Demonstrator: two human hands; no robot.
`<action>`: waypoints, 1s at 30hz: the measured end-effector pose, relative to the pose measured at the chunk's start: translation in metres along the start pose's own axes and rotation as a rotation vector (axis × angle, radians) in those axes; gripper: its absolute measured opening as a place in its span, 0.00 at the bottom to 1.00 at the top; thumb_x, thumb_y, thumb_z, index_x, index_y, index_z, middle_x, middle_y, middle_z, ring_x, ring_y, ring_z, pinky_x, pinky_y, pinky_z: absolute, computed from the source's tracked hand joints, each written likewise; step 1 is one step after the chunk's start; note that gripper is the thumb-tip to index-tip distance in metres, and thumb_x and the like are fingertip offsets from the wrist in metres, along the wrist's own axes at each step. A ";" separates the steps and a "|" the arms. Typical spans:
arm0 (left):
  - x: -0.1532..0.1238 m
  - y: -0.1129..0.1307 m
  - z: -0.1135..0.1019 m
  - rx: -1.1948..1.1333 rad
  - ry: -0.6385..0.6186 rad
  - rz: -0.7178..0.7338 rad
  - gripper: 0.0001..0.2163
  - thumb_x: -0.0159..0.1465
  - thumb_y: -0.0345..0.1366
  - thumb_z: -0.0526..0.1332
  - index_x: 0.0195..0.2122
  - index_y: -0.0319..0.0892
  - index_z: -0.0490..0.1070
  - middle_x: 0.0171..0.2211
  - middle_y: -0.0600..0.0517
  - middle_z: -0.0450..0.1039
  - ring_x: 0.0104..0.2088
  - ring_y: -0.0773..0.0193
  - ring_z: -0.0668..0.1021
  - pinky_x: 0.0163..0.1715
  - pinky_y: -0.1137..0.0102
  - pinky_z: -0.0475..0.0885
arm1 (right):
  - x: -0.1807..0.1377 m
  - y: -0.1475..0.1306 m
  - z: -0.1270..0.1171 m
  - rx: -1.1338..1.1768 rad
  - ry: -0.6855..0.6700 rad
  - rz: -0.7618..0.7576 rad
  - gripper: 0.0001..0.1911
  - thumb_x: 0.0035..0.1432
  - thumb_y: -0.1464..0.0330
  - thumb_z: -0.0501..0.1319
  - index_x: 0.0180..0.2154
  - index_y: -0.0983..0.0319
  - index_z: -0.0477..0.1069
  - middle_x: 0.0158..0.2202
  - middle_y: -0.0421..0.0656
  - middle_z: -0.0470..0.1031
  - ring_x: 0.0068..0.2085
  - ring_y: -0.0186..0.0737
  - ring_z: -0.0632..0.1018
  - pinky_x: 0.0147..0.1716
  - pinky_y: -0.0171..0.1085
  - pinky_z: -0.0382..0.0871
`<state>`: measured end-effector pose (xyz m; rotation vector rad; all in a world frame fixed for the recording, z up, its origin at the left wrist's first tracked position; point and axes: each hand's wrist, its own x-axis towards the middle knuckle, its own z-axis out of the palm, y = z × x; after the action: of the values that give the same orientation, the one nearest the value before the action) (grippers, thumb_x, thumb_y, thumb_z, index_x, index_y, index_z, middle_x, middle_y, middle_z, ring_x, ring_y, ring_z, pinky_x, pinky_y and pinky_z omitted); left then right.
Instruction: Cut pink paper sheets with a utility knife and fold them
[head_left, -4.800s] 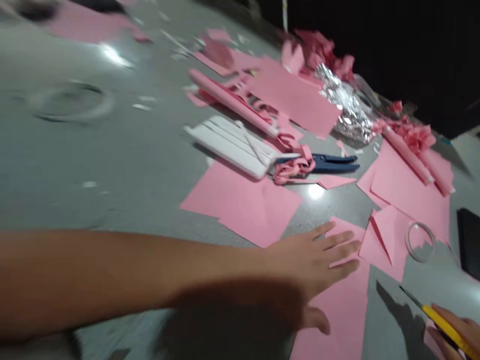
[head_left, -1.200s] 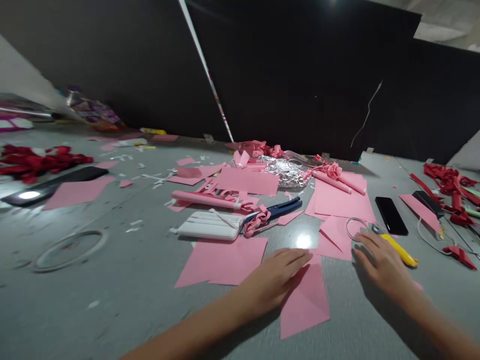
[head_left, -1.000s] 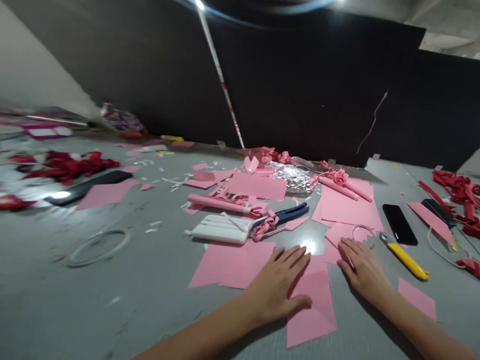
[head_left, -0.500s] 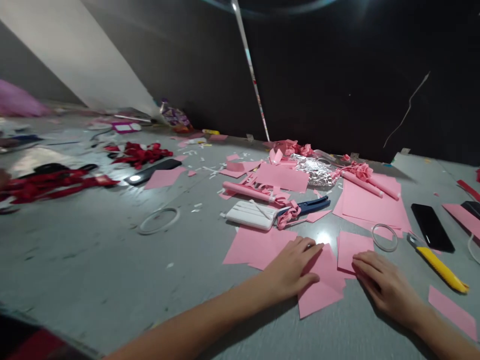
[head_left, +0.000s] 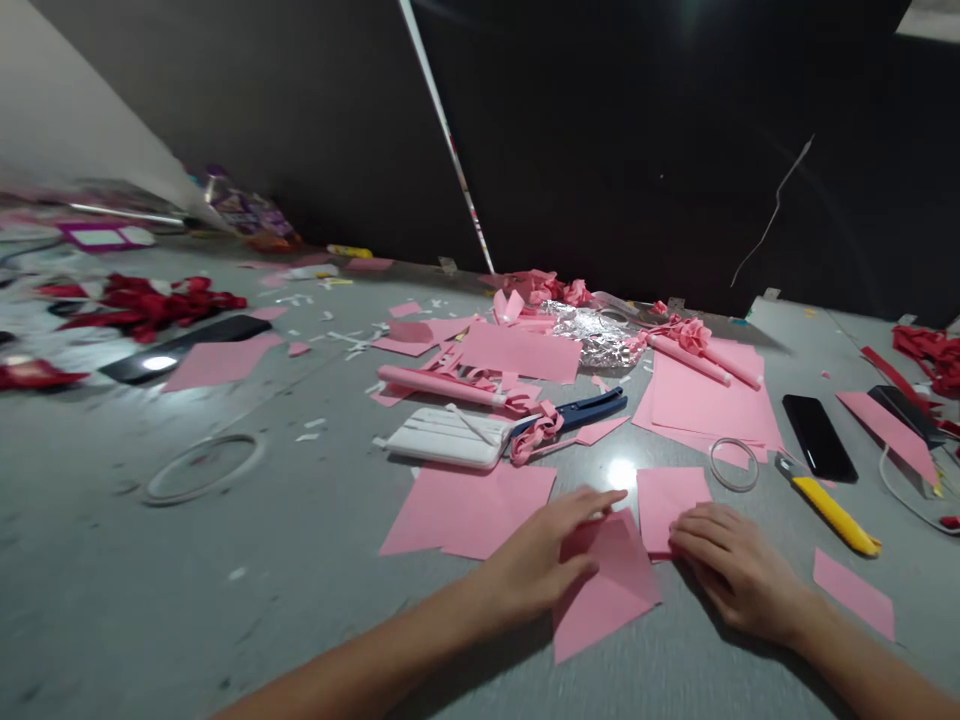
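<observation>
My left hand (head_left: pixel 544 555) lies on a pink paper sheet (head_left: pixel 611 590) on the grey table, its thumb and fingers lifting the sheet's upper left part. My right hand (head_left: pixel 731 565) rests just right of that sheet, fingers curled down on the lower edge of a smaller pink square (head_left: pixel 667 495). Whether those fingers pinch the square I cannot make out. A larger pink sheet (head_left: pixel 465 505) lies left of my left hand.
A yellow utility knife (head_left: pixel 829 505), a clear tape ring (head_left: pixel 733 463) and a black phone (head_left: pixel 817 435) lie to the right. Ahead lie blue pliers (head_left: pixel 589 408), a white block (head_left: pixel 446 440), pink rolls (head_left: pixel 439 385), crumpled foil (head_left: pixel 600 340) and red scraps (head_left: pixel 142 300).
The yellow knife left my right hand and lies on the table. My right hand came to the small pink square. My left hand shifted from pressing flat to lifting the sheet's edge.
</observation>
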<state>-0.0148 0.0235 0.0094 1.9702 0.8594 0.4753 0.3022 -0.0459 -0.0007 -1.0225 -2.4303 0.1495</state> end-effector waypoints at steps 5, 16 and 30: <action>0.006 0.010 -0.002 -0.039 0.050 0.089 0.18 0.60 0.26 0.60 0.49 0.45 0.81 0.46 0.49 0.84 0.48 0.54 0.82 0.52 0.59 0.75 | -0.003 0.009 0.010 -0.113 -0.013 0.196 0.36 0.72 0.58 0.69 0.73 0.62 0.65 0.74 0.58 0.69 0.75 0.70 0.68 0.67 0.73 0.70; 0.008 0.003 0.025 0.299 0.107 0.072 0.10 0.72 0.34 0.63 0.53 0.44 0.74 0.65 0.41 0.74 0.65 0.42 0.73 0.65 0.44 0.67 | 0.005 -0.019 0.001 0.222 -0.174 0.076 0.38 0.72 0.67 0.66 0.78 0.57 0.59 0.76 0.50 0.66 0.78 0.55 0.63 0.74 0.58 0.66; 0.004 0.028 0.035 0.056 -0.037 -0.048 0.31 0.60 0.23 0.64 0.65 0.46 0.72 0.52 0.46 0.76 0.52 0.52 0.78 0.56 0.56 0.74 | -0.008 -0.023 0.023 0.093 0.018 0.113 0.40 0.72 0.69 0.64 0.79 0.53 0.55 0.74 0.49 0.70 0.69 0.52 0.77 0.64 0.48 0.80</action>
<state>0.0199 -0.0039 0.0151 1.9980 0.9033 0.3903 0.2807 -0.0657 -0.0175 -1.1143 -2.3268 0.2873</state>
